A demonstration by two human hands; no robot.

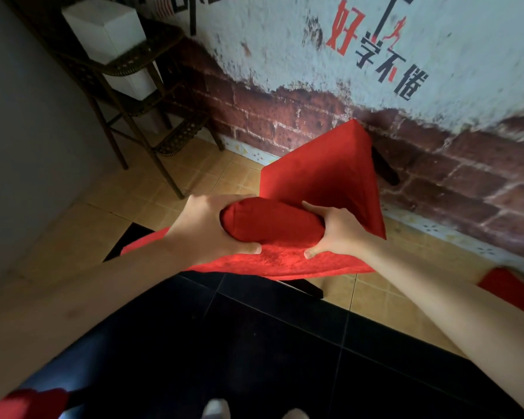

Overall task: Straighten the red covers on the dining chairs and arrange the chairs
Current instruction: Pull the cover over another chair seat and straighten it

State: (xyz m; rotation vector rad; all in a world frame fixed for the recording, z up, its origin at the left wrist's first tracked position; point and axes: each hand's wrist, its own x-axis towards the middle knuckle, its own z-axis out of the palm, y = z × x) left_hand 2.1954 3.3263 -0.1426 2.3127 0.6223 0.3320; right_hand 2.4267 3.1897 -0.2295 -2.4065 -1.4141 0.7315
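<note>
My left hand point(206, 228) and right hand point(333, 234) each grip one end of the chair's covered top rail point(273, 225), fingers curled round it, thumbs toward me. The rail's long axis runs left-right between my hands, directly ahead and equally near both. The red cover point(324, 176) lies smooth over the seat, close to the brick wall point(436, 164).
</note>
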